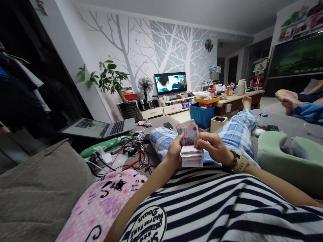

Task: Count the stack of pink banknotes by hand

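Observation:
My left hand (175,150) is closed around a folded stack of banknotes (188,133), holding it at its left side above my lap. The upper part of the stack stands up with a purplish printed face; the lower ends (192,162) fan down in pale layers. My right hand (212,145) comes from the right, its fingers bent and pressed together at the fold of the notes. Whether a note is pinched between those fingertips is hidden. A bracelet and a pale watch (240,163) are on the right wrist.
Left of me lie an open laptop (101,129), tangled cables (136,153) and a pink blanket (108,205). A green neck pillow (272,158) is at my right. Ahead stand a blue bin (200,115), a cluttered table (234,99) and a television (170,83). Another person's legs show far right.

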A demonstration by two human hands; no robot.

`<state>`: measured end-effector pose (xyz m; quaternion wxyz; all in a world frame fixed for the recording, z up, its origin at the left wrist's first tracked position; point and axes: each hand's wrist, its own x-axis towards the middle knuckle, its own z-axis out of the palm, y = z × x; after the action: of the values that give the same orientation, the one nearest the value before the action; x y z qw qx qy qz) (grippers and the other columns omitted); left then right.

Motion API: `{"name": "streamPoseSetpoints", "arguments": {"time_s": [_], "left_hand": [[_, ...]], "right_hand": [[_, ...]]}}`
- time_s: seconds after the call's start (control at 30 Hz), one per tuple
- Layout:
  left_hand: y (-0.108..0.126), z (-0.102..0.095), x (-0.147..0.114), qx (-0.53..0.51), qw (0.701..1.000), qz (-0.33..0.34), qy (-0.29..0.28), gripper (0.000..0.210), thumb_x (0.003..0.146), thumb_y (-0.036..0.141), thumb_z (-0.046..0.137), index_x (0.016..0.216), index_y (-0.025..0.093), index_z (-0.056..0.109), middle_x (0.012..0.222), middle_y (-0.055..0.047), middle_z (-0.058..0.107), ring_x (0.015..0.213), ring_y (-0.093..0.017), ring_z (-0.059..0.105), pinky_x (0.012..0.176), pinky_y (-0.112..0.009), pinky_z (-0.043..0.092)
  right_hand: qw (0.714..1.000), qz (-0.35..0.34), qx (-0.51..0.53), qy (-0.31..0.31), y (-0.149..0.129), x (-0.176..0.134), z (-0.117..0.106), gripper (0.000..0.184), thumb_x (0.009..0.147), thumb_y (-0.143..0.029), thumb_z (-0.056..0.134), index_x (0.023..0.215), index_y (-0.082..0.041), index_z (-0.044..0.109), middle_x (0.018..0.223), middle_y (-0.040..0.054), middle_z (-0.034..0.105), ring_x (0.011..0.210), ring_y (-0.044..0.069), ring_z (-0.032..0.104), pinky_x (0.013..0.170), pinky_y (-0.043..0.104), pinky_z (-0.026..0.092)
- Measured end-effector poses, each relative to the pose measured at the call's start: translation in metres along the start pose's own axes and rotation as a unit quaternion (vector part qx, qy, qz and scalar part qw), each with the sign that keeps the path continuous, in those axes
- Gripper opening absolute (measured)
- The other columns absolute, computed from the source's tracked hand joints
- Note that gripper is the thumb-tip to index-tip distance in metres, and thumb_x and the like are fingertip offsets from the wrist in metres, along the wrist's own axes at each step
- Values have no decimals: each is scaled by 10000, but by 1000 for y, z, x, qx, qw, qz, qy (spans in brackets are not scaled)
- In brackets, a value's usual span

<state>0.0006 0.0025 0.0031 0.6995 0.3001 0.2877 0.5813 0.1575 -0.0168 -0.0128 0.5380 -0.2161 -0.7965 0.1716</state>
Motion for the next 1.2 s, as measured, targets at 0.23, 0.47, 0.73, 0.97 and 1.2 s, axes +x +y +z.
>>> {"name": "streamPoseSetpoints", "arguments": {"time_s": [0.23, 0.47, 0.73, 0.97, 1.2], "left_hand": [[1, 1, -2, 17, 1000, 5, 3, 271, 898, 171, 621, 1118, 84, 753, 879, -97, 805, 937, -283, 766, 874, -408, 617], [1, -3, -6, 52, 998, 20, -2, 198, 890, 130, 592, 972, 82, 765, 669, -70, 747, 669, -232, 737, 744, -356, 604], [-1, -10, -3, 67, 997, 23, -34, 180, 781, 100, 689, 949, 103, 755, 686, -67, 753, 674, -248, 741, 738, -374, 603], [0, -4, -4, 28, 999, -21, -19, 206, 875, 173, 615, 1003, 85, 752, 799, -107, 785, 795, -277, 771, 821, -405, 615], [-1, -2, 0, 10, 998, -34, -43, 265, 909, 226, 587, 1092, 124, 750, 841, -90, 792, 833, -271, 770, 792, -379, 616]], "right_hand": [[999, 13, -46, 21, 0, 2, 1, 394, 954, -484, 604, 687, -195, 609, 629, 10, 592, 578, 137, 476, 553, 286, 360], [977, 123, -126, 122, 10, 4, 3, 488, 829, -560, 719, 579, -210, 488, 516, -34, 473, 512, 112, 380, 501, 280, 273], [969, 151, -130, 147, 15, 9, 1, 488, 866, -578, 632, 576, -219, 472, 515, -31, 446, 529, 126, 380, 519, 283, 286], [972, 138, -123, 146, 12, 10, 2, 418, 893, -476, 584, 590, -219, 456, 540, -30, 434, 548, 130, 379, 546, 292, 294], [982, 102, -93, 129, 11, 5, 3, 393, 924, -456, 590, 637, -215, 470, 567, -39, 410, 565, 126, 366, 548, 285, 295]]}}
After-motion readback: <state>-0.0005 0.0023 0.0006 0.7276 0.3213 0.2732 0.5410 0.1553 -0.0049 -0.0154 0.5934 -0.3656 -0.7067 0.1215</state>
